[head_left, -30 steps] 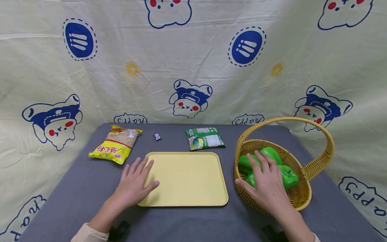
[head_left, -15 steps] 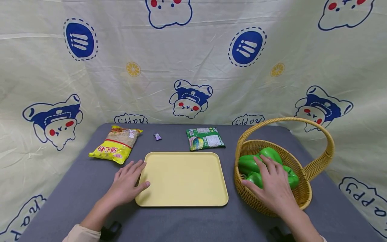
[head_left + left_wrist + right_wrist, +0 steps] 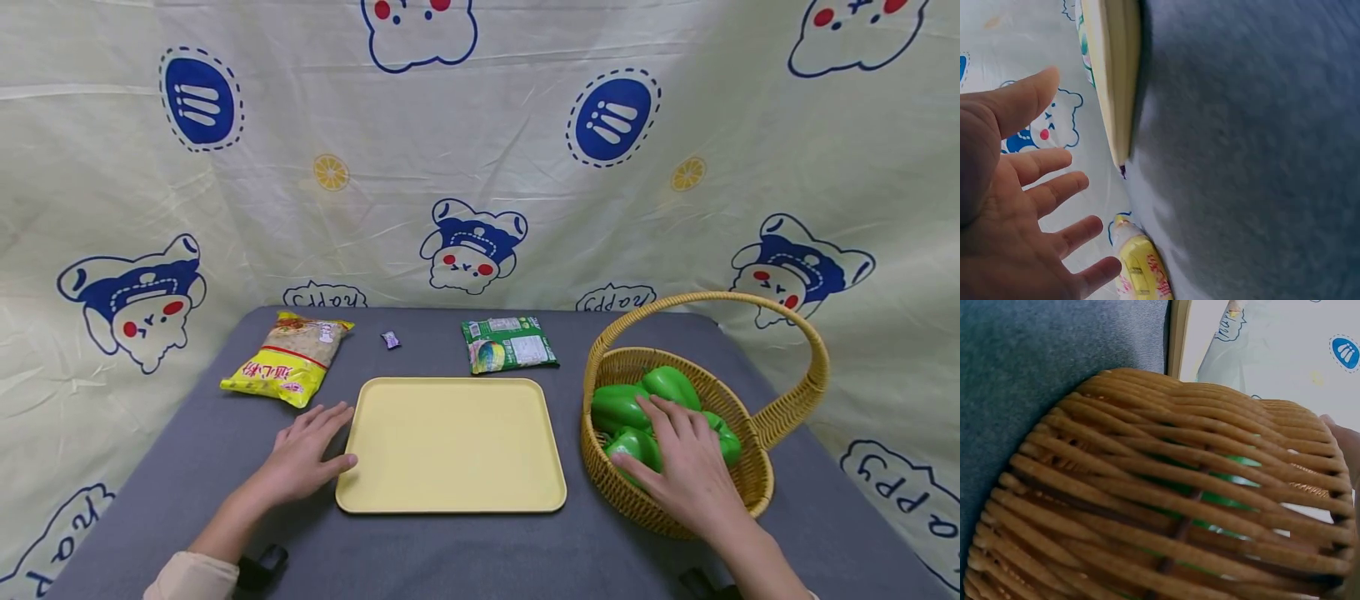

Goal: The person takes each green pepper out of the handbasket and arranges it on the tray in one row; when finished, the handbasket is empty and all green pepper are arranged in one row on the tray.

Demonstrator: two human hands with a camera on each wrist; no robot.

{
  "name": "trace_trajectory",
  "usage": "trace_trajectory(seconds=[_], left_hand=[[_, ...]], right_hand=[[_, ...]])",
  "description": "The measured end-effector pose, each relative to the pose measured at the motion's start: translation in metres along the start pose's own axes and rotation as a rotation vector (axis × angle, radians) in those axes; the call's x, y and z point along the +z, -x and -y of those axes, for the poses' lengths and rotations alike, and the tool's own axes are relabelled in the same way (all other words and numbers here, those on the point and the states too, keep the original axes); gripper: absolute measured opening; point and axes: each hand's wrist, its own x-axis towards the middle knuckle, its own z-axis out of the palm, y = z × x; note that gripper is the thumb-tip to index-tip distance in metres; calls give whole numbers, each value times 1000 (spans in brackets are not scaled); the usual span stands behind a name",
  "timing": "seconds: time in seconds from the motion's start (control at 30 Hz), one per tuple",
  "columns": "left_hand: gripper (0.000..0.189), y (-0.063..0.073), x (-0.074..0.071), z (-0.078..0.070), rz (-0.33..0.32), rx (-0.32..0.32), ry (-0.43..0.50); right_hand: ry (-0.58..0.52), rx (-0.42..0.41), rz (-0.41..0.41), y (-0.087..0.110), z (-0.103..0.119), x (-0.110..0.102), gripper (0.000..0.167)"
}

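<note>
Encircling green peppers [image 3: 618,406], a wicker basket [image 3: 626,502] stands near the tray [image 3: 452,446].

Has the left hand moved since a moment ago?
Yes: in the head view, the left hand has shifted left, away from the middle of the tray.

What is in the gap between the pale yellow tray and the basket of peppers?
Only bare grey tablecloth lies between the tray and the basket; the head view shows it.

Peppers [image 3: 621,406] in basket [image 3: 622,500] right of tray [image 3: 453,446] — bag [image 3: 288,358] behind left, 2 packets [image 3: 512,343] behind.
</note>
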Motion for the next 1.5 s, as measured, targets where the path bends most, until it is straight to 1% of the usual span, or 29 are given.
trace_trajectory(seconds=[0.2, 0.37, 0.5, 0.77, 0.87, 1.03, 1.3, 1.5], left_hand=[[66, 0, 2, 9, 21, 14, 18], [66, -1, 4, 14, 42, 8, 34], [68, -2, 3, 17, 66, 15, 51], [71, -4, 1, 21, 131, 41, 97], [72, -5, 0, 22, 149, 58, 119], [74, -7, 0, 25, 175, 70, 141], [74, -10, 0, 27, 203, 79, 144], [75, -11, 1, 29, 234, 78, 144]], right_hand=[[-21, 12, 37, 1, -3, 0, 79], [-24, 40, 103, 0, -6, 0, 80], [-37, 53, 146, 0, -8, 1, 81], [-59, 66, 198, -3, -11, 0, 76], [-62, 74, 222, -3, -12, 0, 76], [-67, 86, 260, -4, -15, 1, 75], [-56, 66, 275, -3, -18, 4, 71], [-51, 76, 295, -4, -18, 5, 70]])
